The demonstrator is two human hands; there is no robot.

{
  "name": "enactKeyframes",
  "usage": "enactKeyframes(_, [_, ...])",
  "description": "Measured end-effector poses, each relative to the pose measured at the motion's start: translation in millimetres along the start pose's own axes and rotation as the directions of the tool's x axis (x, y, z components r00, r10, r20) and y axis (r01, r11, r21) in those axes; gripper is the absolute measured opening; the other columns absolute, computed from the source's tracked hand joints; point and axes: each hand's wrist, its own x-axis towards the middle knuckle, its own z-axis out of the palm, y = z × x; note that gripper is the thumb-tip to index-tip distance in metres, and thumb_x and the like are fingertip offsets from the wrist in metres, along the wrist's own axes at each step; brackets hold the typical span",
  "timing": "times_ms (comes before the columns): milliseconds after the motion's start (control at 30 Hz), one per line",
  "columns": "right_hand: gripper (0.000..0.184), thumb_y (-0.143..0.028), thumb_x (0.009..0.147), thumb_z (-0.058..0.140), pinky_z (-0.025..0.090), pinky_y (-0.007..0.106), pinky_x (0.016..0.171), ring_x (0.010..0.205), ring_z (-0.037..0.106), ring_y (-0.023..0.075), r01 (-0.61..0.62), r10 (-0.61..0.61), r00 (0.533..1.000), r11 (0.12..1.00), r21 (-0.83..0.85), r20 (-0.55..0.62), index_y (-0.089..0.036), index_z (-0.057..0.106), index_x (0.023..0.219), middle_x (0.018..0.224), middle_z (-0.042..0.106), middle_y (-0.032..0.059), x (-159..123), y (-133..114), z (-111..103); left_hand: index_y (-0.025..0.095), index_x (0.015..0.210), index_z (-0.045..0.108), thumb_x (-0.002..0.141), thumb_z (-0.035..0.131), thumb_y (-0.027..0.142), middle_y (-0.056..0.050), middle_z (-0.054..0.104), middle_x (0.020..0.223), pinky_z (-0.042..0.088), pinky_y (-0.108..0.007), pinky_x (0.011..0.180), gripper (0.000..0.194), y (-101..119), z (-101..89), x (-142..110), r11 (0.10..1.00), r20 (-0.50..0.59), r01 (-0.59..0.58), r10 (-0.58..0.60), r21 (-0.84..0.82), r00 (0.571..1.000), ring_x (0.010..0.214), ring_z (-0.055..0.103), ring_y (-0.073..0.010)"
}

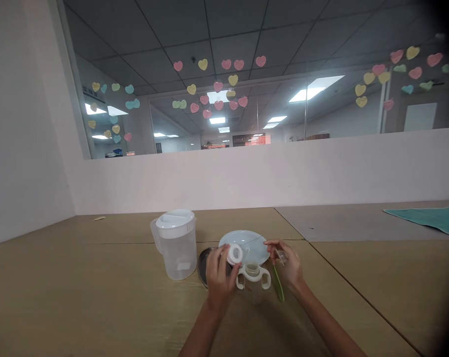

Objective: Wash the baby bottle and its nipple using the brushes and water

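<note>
My left hand [217, 276] is closed around a white screw ring or cap [234, 254], held just above the table. My right hand [288, 263] pinches a small clear piece [281, 256], too small to name. Between the hands stands a baby bottle with white side handles and an open neck [252, 274]. A thin green stick-like item [278, 283] lies by my right hand. Behind the bottle sits a white plate [247, 244].
A clear plastic pitcher with a white lid [176, 243] stands left of the plate. A dark round lid or dish [203, 265] lies partly behind my left hand. A teal cloth [428, 217] lies at the far right. A white wall and window run behind the table.
</note>
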Motion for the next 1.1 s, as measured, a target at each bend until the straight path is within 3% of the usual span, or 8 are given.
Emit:
enactKeyframes(133, [0.041,-0.053,0.077,0.045,0.041,0.026,0.061,0.066,0.055,0.0169,-0.064,0.008,0.987,0.937,-0.343,-0.162,-0.017,0.062,0.068,0.072,0.063,0.0030,10,20,-11,0.019,0.123,0.047,0.086,0.048,0.034,-0.012,0.052,0.117,0.043,-0.041,0.091,0.039,-9,7.7,-1,0.949,0.083,0.315,-0.313,-0.013,0.946,0.109,0.051,-0.0241])
enactKeyframes(233, [0.038,-0.054,0.075,0.050,0.042,0.027,0.062,0.067,0.056,0.0179,-0.054,-0.022,0.986,0.895,-0.442,-0.165,-0.017,0.059,0.077,0.070,0.062,0.0026,15,37,-14,0.018,0.124,0.044,0.086,0.048,0.038,-0.011,0.055,0.113,0.042,-0.043,0.091,0.043,-15,15.4,-7,0.917,0.189,0.398,-0.386,-0.029,0.903,0.106,0.051,-0.0245])
enactKeyframes(367, [0.038,-0.051,0.067,0.060,0.044,0.028,0.058,0.060,0.056,0.0168,-0.033,-0.048,0.985,0.888,-0.459,-0.164,-0.018,0.051,0.083,0.067,0.060,0.0012,19,54,-15,0.016,0.112,0.050,0.084,0.049,0.040,-0.010,0.058,0.106,0.040,-0.046,0.091,0.037,-20,22.2,-13,0.924,0.280,0.381,-0.358,-0.031,0.891,0.103,0.053,-0.0266])
enactKeyframes(567, [0.047,-0.040,0.067,0.059,0.047,0.031,0.064,0.063,0.057,0.0165,0.060,-0.066,0.998,0.848,-0.527,0.008,-0.016,0.049,0.106,0.078,0.064,0.0031,20,67,-13,0.015,0.105,0.054,0.086,0.044,0.034,-0.010,0.060,0.100,0.041,-0.044,0.087,0.029,-19,30.2,-13,0.931,0.303,0.365,-0.344,-0.013,0.889,0.098,0.054,-0.0241])
enactKeyframes(767, [0.052,-0.040,0.070,0.056,0.048,0.033,0.072,0.075,0.060,0.0174,0.098,-0.074,0.995,0.835,-0.542,0.065,-0.016,0.048,0.115,0.096,0.065,0.0078,20,69,-16,0.019,0.088,0.064,0.081,0.051,0.039,-0.010,0.059,0.108,0.017,-0.062,0.099,0.025,-15,35.9,-7,0.870,0.301,0.422,-0.486,0.256,0.820,0.112,0.046,-0.0296])
enactKeyframes(867, [0.051,-0.039,0.071,0.057,0.048,0.034,0.074,0.074,0.059,0.0169,0.129,-0.101,0.992,0.803,-0.582,0.081,-0.017,0.048,0.115,0.099,0.065,0.0072,21,68,-17,0.021,0.086,0.067,0.079,0.053,0.040,-0.011,0.056,0.116,0.014,-0.063,0.099,0.025,-13,35.9,-5,0.846,0.310,0.403,-0.510,0.348,0.802,0.118,0.040,-0.0321])
enactKeyframes(1000, [0.045,-0.043,0.075,0.052,0.047,0.034,0.077,0.078,0.061,0.0181,0.155,-0.112,0.988,0.803,-0.576,0.111,-0.016,0.051,0.112,0.093,0.065,0.0072,21,66,-18,0.023,0.091,0.068,0.082,0.049,0.042,-0.013,0.053,0.119,0.016,-0.064,0.098,0.028,-13,33.0,-4,0.860,0.329,0.339,-0.468,0.381,0.820,0.119,0.040,-0.0328])
enactKeyframes(1100, [0.044,-0.045,0.080,0.047,0.047,0.033,0.077,0.082,0.062,0.0193,0.147,-0.087,0.987,0.831,-0.536,0.135,-0.016,0.051,0.112,0.091,0.066,0.0078,19,66,-19,0.023,0.105,0.063,0.085,0.046,0.040,-0.015,0.048,0.126,0.018,-0.064,0.098,0.032,-16,23.7,0,0.875,0.258,0.305,-0.415,0.376,0.873,0.121,0.039,-0.0328])
